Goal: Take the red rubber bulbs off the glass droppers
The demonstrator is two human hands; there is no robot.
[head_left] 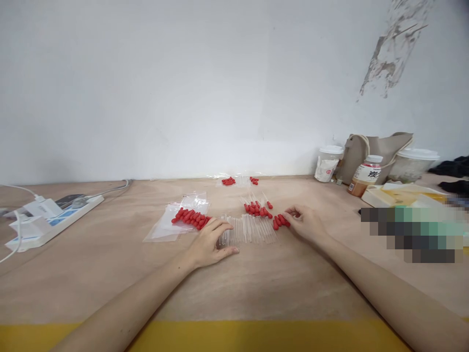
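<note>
A row of clear glass dropper tubes (252,229) lies side by side on the wooden table. Over its left end rests my left hand (212,243), thumb and fingers apart, holding nothing. Red rubber bulbs (188,217) are heaped just left of that hand, partly on clear plastic bags (164,226). At the row's right end, my right hand (307,224) has its thumb and fingertips closed at the edge of a small cluster of red bulbs (279,222); its grip is partly hidden. Behind the row lie several droppers with red bulbs fitted (257,209).
By the wall sits a clear bag with more red bulbs (228,181) and tubes. A white power strip (54,222) with plugs and cables is at left. On the right stand lidded cups (329,164), a drink bottle (365,176) and a grey bag (351,155).
</note>
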